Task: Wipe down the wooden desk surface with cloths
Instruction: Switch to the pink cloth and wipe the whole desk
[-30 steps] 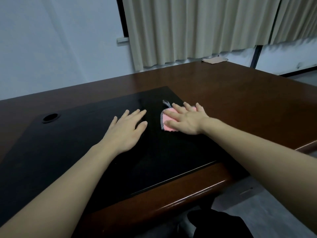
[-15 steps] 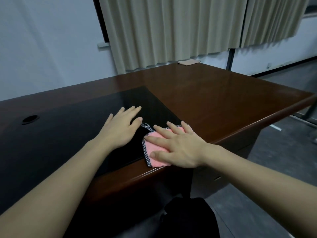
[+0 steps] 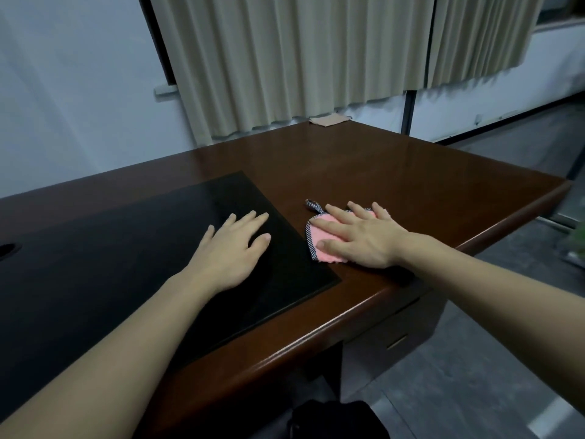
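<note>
Right hand flat on pink cloth, desk

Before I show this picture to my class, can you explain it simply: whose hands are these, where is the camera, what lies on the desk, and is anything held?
The camera sits on a person's head, looking down at their own bare hands. The right hand presses flat on a pink cloth lying on the wooden desk. The left hand rests flat on a black desk mat, holding nothing. A second, beige cloth lies at the far edge, near the curtains.
</note>
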A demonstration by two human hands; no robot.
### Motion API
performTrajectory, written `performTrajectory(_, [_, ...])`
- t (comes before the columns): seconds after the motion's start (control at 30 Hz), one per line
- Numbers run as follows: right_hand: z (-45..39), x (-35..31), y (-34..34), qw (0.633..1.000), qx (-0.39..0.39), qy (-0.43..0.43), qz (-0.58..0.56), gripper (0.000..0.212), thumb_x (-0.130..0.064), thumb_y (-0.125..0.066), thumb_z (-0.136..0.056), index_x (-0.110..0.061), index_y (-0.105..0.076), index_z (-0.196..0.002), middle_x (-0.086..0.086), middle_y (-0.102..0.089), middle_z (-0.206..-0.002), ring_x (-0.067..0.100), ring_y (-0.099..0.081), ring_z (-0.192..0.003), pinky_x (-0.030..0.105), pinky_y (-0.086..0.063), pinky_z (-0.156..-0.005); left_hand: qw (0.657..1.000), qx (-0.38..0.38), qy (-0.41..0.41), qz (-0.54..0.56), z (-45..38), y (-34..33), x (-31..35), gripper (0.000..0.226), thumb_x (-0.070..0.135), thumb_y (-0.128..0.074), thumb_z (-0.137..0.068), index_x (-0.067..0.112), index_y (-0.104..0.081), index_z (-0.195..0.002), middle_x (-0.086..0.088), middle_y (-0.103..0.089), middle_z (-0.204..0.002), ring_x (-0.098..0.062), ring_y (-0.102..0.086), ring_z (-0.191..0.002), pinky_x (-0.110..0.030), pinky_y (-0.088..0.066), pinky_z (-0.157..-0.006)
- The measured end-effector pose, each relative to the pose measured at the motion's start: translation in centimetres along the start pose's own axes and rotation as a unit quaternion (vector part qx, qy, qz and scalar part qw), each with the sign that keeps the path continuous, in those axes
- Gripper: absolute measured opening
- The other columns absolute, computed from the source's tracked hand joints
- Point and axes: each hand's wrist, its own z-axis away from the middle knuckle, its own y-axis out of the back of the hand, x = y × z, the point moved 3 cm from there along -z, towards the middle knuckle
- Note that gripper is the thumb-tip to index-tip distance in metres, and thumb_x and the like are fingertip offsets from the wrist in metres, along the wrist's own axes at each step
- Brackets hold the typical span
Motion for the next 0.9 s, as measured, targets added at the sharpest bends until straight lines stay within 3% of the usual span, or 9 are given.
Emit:
performTrajectory(0.43, [-7.4,8.5,1.9,0.995,0.005,-0.100,-0.022,0.063,-0.074,-0.016,-0.097,-0.055,-0.004,-0.156,-0.010,0.005,-0.170,0.030,0.004,-0.157,0.061,0.005,-0.121,0.998,-0.044,0.001,-0.036,-7.4,-2.1,3.5,0.056,0.058,-0.019,-0.105,0.045,-0.009,-0.159,0.013,0.003,-0.169,-0.022,0.011,-0.156,-0.053,0.014,-0.121])
performTrajectory(0.73, [1.6,7.3,0.5,0.999,-0.016,-0.048,0.003,0.064,-0.074,-0.012,-0.097,-0.054,0.006,-0.156,-0.008,0.014,-0.169,0.029,0.011,-0.156,0.061,0.007,-0.122,0.999,-0.045,-0.027,-0.013,-9.5,-2.6,7.2,0.067,0.065,-0.019,-0.101,0.040,-0.003,-0.161,0.010,0.001,-0.170,-0.019,0.007,-0.156,-0.051,0.009,-0.124])
performTrajectory(0.9, [4.0,7.1,-0.5,0.999,-0.013,-0.030,0.004,0.065,-0.076,-0.009,-0.095,-0.056,0.009,-0.154,-0.011,0.018,-0.167,0.026,0.014,-0.155,0.059,0.010,-0.122,0.997,-0.061,-0.042,-0.022,-10.3,-4.2,9.0,0.069,0.073,-0.017,-0.097,0.047,-0.003,-0.159,0.014,0.003,-0.169,-0.019,0.007,-0.156,-0.056,0.009,-0.123])
